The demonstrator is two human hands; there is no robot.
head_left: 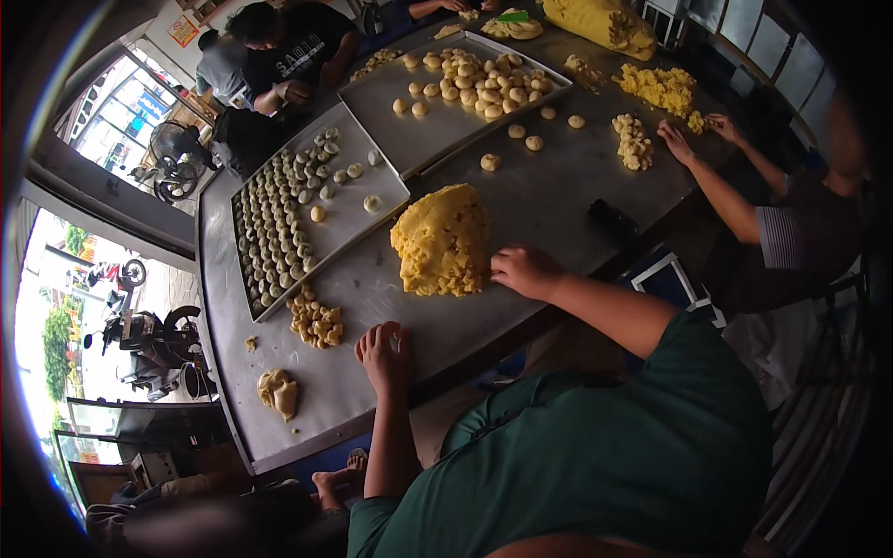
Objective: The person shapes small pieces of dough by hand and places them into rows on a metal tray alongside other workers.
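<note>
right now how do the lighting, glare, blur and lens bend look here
In the head view, daylight washes out the bright street at left; the grey metal tabletop carries a sheen; the big crumbly yellow mound looks fairly crisp; the dark rounded shape at lower left is blurred; the tabletop's left edge bows and the corners go black.

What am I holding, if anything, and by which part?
Your right hand is at the lower right edge of the crumbly yellow mound; whether it grips any can't be told. Nothing shows in your left hand.
</note>
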